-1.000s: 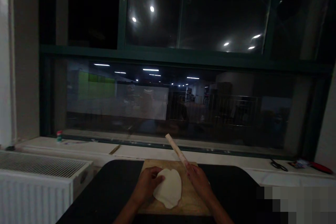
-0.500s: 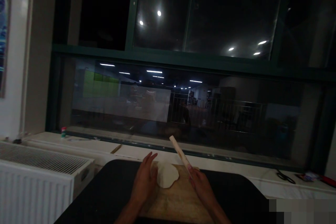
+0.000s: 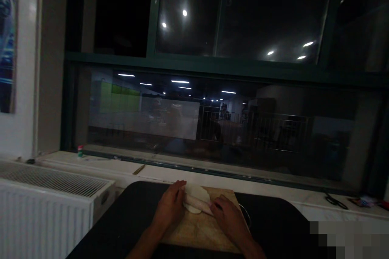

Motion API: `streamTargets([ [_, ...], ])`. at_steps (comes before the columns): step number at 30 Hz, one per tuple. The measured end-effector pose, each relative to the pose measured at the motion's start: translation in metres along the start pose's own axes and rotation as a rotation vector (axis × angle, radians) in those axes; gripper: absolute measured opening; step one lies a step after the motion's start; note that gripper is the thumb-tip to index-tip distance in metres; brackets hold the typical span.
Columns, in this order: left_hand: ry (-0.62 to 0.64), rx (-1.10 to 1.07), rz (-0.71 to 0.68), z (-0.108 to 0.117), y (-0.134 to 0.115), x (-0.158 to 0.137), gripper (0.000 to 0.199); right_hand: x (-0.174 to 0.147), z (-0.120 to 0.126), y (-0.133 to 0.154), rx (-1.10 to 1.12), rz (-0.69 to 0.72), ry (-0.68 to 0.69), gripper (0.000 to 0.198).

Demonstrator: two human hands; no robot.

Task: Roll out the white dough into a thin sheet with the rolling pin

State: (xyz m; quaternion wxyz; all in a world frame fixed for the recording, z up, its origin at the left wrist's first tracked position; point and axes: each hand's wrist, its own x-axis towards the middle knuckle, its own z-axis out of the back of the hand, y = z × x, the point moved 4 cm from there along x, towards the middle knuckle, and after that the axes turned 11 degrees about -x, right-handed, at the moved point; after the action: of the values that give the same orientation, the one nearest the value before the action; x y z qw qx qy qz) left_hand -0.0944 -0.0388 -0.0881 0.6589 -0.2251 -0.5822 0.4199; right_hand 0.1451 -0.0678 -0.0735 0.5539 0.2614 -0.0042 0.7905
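Head view, lower centre of frame, left hand (image 3: 170, 206) and right hand (image 3: 226, 215) pressing rolling pin (image 3: 199, 203) flat across pale dough (image 3: 195, 195), wooden board (image 3: 206, 230) on dark surface (image 3: 121, 226).

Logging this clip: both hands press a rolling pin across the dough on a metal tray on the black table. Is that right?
Not quite. In the head view the left hand and right hand do press the rolling pin across the dough, but it lies on a wooden board, not a metal tray, on the black table.

1 head-worn camera looks forward, barely downward: the dark green-framed window (image 3: 212, 68) fills most of the frame, the pale wooden board (image 3: 203, 230) sits near at bottom centre.
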Motion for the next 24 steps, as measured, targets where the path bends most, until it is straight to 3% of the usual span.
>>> streamTargets([
  [3,0.043,0.01,0.014,-0.006,0.006,-0.003,0.045,-0.003,-0.001,0.005,-0.052,-0.004,0.062,0.035],
  [6,-0.089,-0.09,0.079,0.003,0.006,0.0,0.056,-0.003,0.004,0.007,-0.122,-0.043,0.097,0.035],
  [11,-0.288,-0.129,0.128,0.024,0.002,0.005,0.061,-0.002,0.024,0.005,-0.034,-0.063,-0.187,0.05],
  [17,-0.246,-0.122,0.171,0.022,0.014,0.003,0.059,-0.009,-0.012,0.002,-0.235,0.044,0.033,0.053],
  [22,-0.217,-0.153,0.208,0.021,0.021,0.003,0.057,-0.01,-0.007,0.02,-0.179,0.037,-0.082,0.053],
  [24,-0.251,-0.159,0.22,0.023,0.021,0.003,0.057,-0.01,-0.006,0.029,-0.207,0.052,-0.046,0.053],
])
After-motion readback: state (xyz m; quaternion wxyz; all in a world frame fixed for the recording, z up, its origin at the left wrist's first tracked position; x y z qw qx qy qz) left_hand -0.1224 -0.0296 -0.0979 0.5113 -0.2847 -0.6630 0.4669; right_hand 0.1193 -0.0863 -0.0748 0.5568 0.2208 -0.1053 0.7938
